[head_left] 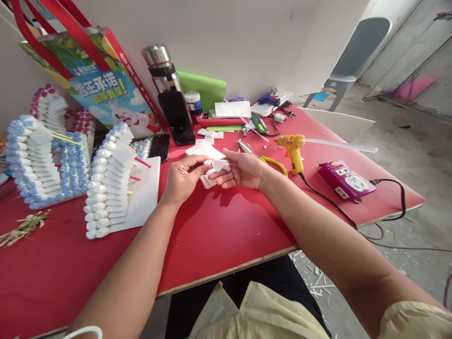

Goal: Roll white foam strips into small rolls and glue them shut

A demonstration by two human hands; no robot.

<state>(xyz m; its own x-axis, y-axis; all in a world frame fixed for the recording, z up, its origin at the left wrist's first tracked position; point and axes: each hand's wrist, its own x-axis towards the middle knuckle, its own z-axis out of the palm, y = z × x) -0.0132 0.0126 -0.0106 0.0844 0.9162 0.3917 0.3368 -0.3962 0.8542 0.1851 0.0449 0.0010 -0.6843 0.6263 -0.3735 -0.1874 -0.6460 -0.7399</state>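
Between my hands is a small white piece (220, 165), which looks like folded or rolled paper. My left hand (183, 179) pinches its left end between thumb and fingers. My right hand (243, 170) is palm up beneath its right side, with the fingers spread toward my left hand. White paper pieces (208, 181) lie on the red table (219, 235) just under my hands, and a larger white sheet (205, 149) is behind them. To the right of these, scissors with yellow handles (275, 164) lie partly behind my right wrist.
A yellow glue gun (294, 153) holding a long clear stick and a purple power strip (348, 180) are at the right. White and blue paper structures (111, 183) stand at the left. A phone (176, 117), a steel flask (157, 56) and a colourful bag (106, 89) are at the back.
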